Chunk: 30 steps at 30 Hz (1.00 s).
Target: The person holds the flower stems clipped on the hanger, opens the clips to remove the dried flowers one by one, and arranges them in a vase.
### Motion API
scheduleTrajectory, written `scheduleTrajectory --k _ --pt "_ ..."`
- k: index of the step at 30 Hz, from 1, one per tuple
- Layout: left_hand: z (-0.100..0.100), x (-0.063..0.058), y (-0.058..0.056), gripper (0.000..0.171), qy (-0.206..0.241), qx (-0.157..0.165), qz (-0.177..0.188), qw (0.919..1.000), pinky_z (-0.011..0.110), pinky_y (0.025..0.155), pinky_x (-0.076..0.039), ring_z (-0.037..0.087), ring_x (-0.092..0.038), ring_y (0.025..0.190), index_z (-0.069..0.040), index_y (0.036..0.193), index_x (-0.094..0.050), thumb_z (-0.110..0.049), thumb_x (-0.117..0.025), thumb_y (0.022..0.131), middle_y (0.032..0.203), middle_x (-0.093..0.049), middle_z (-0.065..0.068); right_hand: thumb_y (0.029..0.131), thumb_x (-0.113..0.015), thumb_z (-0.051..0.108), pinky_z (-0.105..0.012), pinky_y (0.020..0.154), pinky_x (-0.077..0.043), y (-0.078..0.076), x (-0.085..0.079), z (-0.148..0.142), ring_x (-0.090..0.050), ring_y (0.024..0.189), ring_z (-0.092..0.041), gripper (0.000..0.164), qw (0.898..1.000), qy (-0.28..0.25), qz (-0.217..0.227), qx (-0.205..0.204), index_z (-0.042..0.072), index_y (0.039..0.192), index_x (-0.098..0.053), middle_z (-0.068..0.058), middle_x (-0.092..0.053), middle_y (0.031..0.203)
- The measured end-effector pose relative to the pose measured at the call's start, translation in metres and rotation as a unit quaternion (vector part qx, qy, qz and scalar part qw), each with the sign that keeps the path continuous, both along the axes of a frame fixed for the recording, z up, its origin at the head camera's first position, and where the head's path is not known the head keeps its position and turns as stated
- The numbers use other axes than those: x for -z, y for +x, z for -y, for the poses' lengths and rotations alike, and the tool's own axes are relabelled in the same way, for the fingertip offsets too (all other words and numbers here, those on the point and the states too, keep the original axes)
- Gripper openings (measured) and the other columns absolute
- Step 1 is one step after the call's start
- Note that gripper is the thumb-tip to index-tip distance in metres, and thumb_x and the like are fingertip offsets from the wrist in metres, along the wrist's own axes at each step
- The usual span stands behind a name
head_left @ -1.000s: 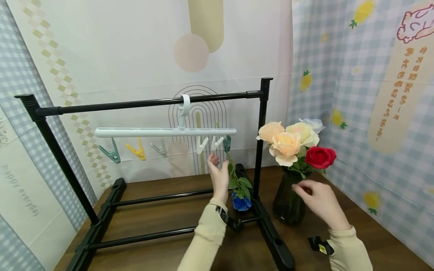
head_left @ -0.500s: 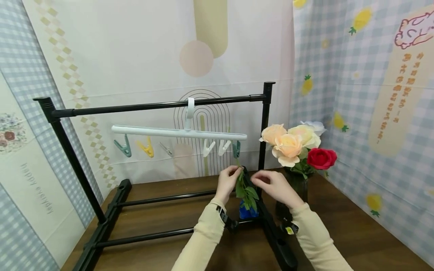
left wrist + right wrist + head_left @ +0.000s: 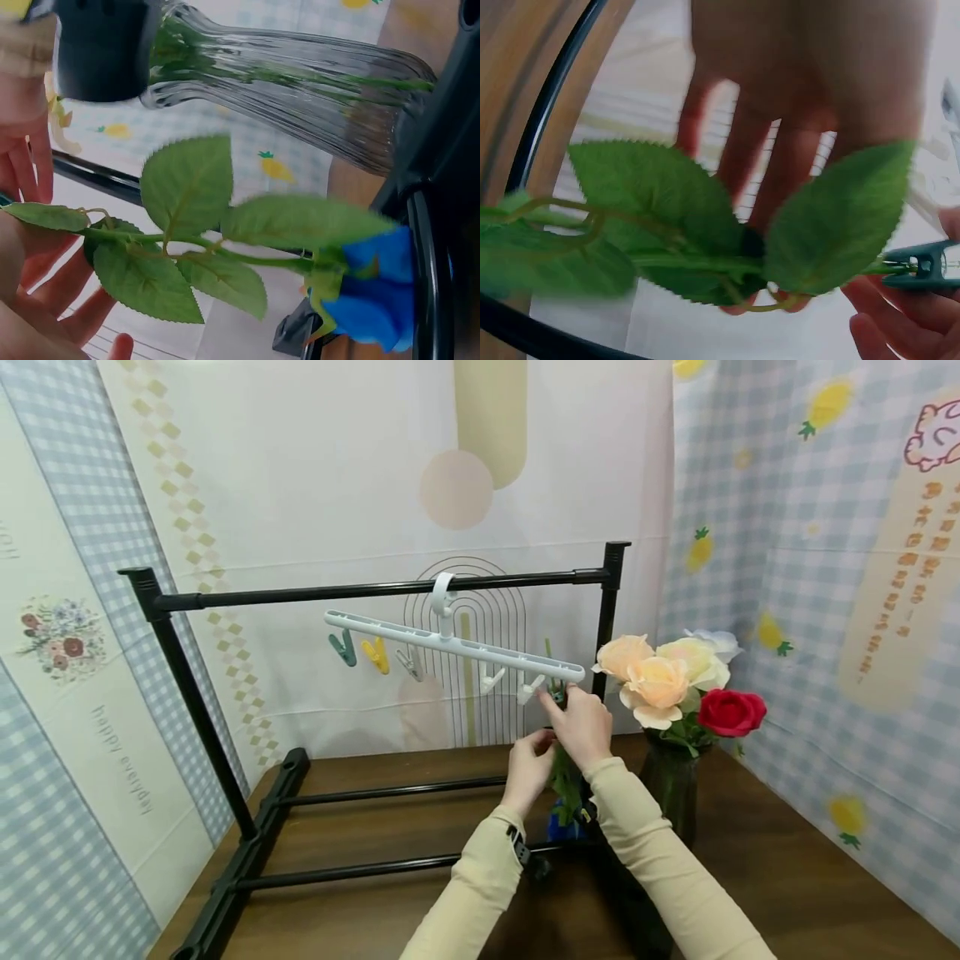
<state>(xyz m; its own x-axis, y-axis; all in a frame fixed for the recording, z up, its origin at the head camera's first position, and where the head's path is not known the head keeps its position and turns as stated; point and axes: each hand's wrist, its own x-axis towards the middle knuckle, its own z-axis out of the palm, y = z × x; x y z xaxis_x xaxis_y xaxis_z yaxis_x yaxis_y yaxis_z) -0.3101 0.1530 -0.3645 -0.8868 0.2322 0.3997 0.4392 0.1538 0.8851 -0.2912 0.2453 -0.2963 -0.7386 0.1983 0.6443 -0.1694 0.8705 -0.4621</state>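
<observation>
An artificial blue rose (image 3: 562, 827) hangs upside down, its bloom low and its stem rising to a dark green clothespin (image 3: 922, 265) under the hanger's right end. My left hand (image 3: 529, 770) pinches the rose's stem just below the clothespin; in the left wrist view several of its fingers spread behind the leaves (image 3: 187, 184). Above it, my right hand (image 3: 587, 727) grips the clothespin, with thumb and fingers on either side in the right wrist view. The pale blue hanger (image 3: 450, 643) is hooked on the black rack's top bar (image 3: 337, 592), tilted down to the right.
A green (image 3: 342, 648), a yellow (image 3: 376, 655) and several whitish clothespins hang along the hanger. Right of the rack stands a glass vase (image 3: 671, 781) with peach, cream, pale blue and red (image 3: 732, 713) roses. The rack's lower bars cross the wooden table (image 3: 375, 827).
My right hand has moved from beside the vase leftward and up to the clothespin. My left hand has taken the stem. The hanger has swung, its right end lower and nearer.
</observation>
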Motion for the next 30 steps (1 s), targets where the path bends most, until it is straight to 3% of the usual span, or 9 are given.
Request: scheduleTrajectory --k 3,8,12,15,18,24,27,30 --pt "0.000 0.000 0.001 0.021 -0.018 -0.005 -0.018 0.9997 0.030 0.081 -0.054 0.024 -0.069 0.098 -0.007 0.110 -0.072 -0.011 -0.057 0.096 0.105 -0.074 0.011 0.097 -0.054 0.039 -0.041 0.048 -0.040 -0.001 0.003 -0.001 -0.054 0.048 -0.031 0.042 1.000 0.021 -0.015 0.016 0.006 0.071 -0.053 -0.011 -0.049 0.053" --pt "0.004 0.000 -0.004 0.023 -0.045 -0.030 -0.044 0.9976 0.029 0.079 -0.053 0.020 -0.070 0.093 -0.010 0.109 -0.073 -0.022 -0.058 0.097 0.103 -0.075 0.007 0.100 -0.047 0.039 -0.046 0.053 -0.044 0.000 0.002 -0.009 -0.060 0.057 -0.039 0.045 1.000 0.022 0.000 0.011 0.000 0.081 -0.060 -0.020 -0.057 0.061" --pt "0.008 -0.008 -0.011 0.023 -0.071 -0.068 -0.076 0.9923 0.039 0.092 -0.048 0.019 -0.070 0.093 -0.012 0.108 -0.074 -0.025 -0.059 0.097 0.103 -0.075 0.004 0.101 -0.044 0.041 -0.041 0.051 -0.041 0.003 -0.005 -0.013 -0.058 0.056 -0.036 0.048 1.000 0.020 0.015 0.012 0.000 0.082 -0.061 -0.018 -0.056 0.061" --pt "0.014 -0.018 -0.017 0.023 -0.118 -0.089 -0.098 0.9842 0.045 0.097 -0.039 0.020 -0.069 0.097 -0.015 0.109 -0.073 -0.026 -0.057 0.098 0.104 -0.075 0.002 0.101 -0.044 0.043 -0.035 0.051 -0.036 0.006 -0.010 -0.013 -0.054 0.054 -0.030 0.047 0.999 0.014 0.028 0.008 0.002 0.085 -0.062 -0.010 -0.050 0.058" --pt "0.021 -0.028 -0.020 0.023 -0.194 -0.101 -0.122 0.9681 0.047 0.096 -0.035 0.021 -0.067 0.098 -0.017 0.111 -0.072 -0.026 -0.055 0.099 0.106 -0.074 0.000 0.100 -0.047 0.045 -0.031 0.050 -0.033 0.008 -0.012 -0.011 -0.050 0.051 -0.025 0.045 0.999 0.005 0.034 0.001 0.003 0.092 -0.064 -0.007 -0.048 0.057" --pt "0.032 -0.038 -0.019 0.021 -0.340 -0.134 -0.163 0.9165 0.048 0.095 -0.035 0.018 -0.066 0.095 -0.023 0.110 -0.072 -0.027 -0.054 0.099 0.102 -0.072 -0.003 0.094 -0.057 0.045 -0.029 0.048 -0.035 0.009 -0.012 -0.007 -0.054 0.051 -0.024 0.042 1.000 -0.020 0.015 -0.004 0.004 0.098 -0.069 -0.013 -0.062 0.062" --pt "0.038 -0.039 -0.015 0.020 -0.373 -0.150 -0.178 0.8982 0.047 0.093 -0.037 0.015 -0.067 0.091 -0.023 0.108 -0.073 -0.026 -0.056 0.098 0.098 -0.072 -0.004 0.094 -0.058 0.044 -0.029 0.049 -0.037 0.008 -0.011 -0.007 -0.060 0.057 -0.027 0.041 0.999 -0.033 0.006 -0.008 0.005 0.097 -0.070 -0.015 -0.070 0.072" --pt "0.045 -0.039 -0.013 0.018 -0.385 -0.165 -0.192 0.8873 0.045 0.091 -0.037 0.015 -0.067 0.085 -0.024 0.105 -0.074 -0.025 -0.057 0.097 0.094 -0.072 -0.003 0.094 -0.056 0.047 -0.030 0.052 -0.041 0.007 -0.008 -0.008 -0.064 0.062 -0.028 0.043 0.999 -0.048 0.013 -0.021 0.006 0.098 -0.069 -0.014 -0.074 0.080"
